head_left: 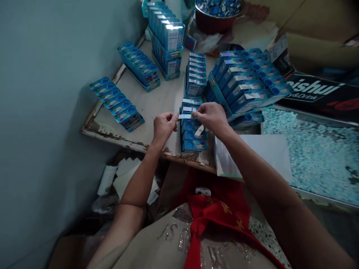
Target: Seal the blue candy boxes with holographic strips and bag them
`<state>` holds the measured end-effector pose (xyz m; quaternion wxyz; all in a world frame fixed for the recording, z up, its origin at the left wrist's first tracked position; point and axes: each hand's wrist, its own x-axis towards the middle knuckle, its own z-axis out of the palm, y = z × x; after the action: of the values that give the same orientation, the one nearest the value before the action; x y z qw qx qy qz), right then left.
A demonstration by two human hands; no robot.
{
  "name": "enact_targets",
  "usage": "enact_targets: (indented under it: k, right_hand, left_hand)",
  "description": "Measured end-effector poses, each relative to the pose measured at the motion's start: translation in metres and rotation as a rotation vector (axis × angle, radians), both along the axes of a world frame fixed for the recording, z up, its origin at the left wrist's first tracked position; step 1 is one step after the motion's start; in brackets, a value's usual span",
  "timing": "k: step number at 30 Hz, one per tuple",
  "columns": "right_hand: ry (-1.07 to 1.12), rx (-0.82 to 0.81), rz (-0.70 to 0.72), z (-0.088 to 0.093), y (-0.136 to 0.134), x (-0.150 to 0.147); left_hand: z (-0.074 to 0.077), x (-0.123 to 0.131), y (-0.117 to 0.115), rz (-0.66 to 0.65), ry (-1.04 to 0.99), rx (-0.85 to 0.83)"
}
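Between my two hands a short shiny label strip is stretched above a row of small blue candy boxes. My left hand pinches the strip's left end between thumb and fingers. At the right end, my right hand has its fingers closed on the same strip. A second whitish strip hangs below my right fingers; what holds it there I cannot tell. The boxes farther back in this row carry pale strips on top, while the nearer ones show bare round blue marks.
More rows of blue boxes stand at left, behind and at right. White paper lies beside a tray of pale blue pieces. A dark red bowl stands at the back. The worn table edge is near me.
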<state>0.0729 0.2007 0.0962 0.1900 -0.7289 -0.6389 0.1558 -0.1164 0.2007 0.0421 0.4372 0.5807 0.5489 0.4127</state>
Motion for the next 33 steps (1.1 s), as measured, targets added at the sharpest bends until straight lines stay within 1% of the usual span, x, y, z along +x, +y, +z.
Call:
enact_targets:
  k: [2, 4, 6, 8, 10, 12, 13, 15, 17, 18, 20, 22, 24, 25, 27, 30, 33]
  right_hand:
    - [-0.003, -0.01, -0.015, -0.003, 0.001, 0.003]
    - [0.045, -0.032, -0.031, -0.005, 0.001, 0.008]
    - [0.116, -0.025, -0.05, -0.005, -0.001, 0.012]
    - [0.178, 0.03, -0.069, -0.002, -0.004, 0.014]
    - [0.24, 0.092, -0.072, 0.004, -0.006, 0.014]
    - [0.311, 0.125, -0.052, 0.012, -0.006, 0.013]
    - [0.339, 0.136, -0.039, 0.016, -0.006, 0.012]
    - [0.376, 0.157, -0.018, 0.022, -0.005, 0.01]
    - [0.402, 0.175, -0.008, 0.027, -0.006, 0.008]
    - [0.419, 0.176, -0.005, 0.029, -0.008, 0.007]
    - [0.477, 0.154, 0.003, 0.031, -0.014, 0.007]
    - [0.574, 0.097, 0.008, 0.033, -0.022, 0.01]
    - [0.678, 0.032, 0.003, 0.031, -0.029, 0.013]
    - [0.716, 0.008, -0.004, 0.03, -0.032, 0.014]
    - [0.751, 0.004, -0.024, 0.024, -0.035, 0.015]
    - [0.706, 0.081, -0.046, 0.011, -0.035, 0.013]
    - [0.577, 0.116, -0.05, 0.0, -0.032, 0.009]
  left_hand:
    - [-0.009, 0.003, 0.001, -0.03, 0.0, -0.021]
    - [-0.017, 0.006, 0.0, -0.048, 0.037, -0.043]
    - [-0.024, 0.008, -0.001, -0.023, 0.121, -0.065]
    - [-0.025, 0.008, -0.006, 0.051, 0.21, -0.059]
    - [-0.019, 0.006, -0.016, 0.148, 0.237, 0.01]
    - [-0.005, 0.005, -0.029, 0.211, 0.18, 0.118]
    - [0.003, 0.006, -0.036, 0.21, 0.131, 0.162]
    - [0.019, 0.01, -0.05, 0.13, 0.016, 0.177]
    - [0.031, 0.017, -0.061, 0.025, -0.095, 0.116]
    - [0.034, 0.02, -0.064, -0.006, -0.144, 0.084]
    - [0.036, 0.024, -0.067, -0.011, -0.229, 0.04]
    - [0.035, 0.023, -0.065, 0.0, -0.3, 0.015]
    - [0.035, 0.015, -0.06, -0.044, -0.326, -0.015]
    - [0.036, 0.01, -0.055, -0.081, -0.31, -0.027]
    - [0.038, -0.002, -0.044, -0.158, -0.215, -0.04]
    - [0.041, -0.014, -0.025, -0.218, -0.04, -0.026]
    - [0.04, -0.02, -0.01, -0.277, 0.049, -0.03]
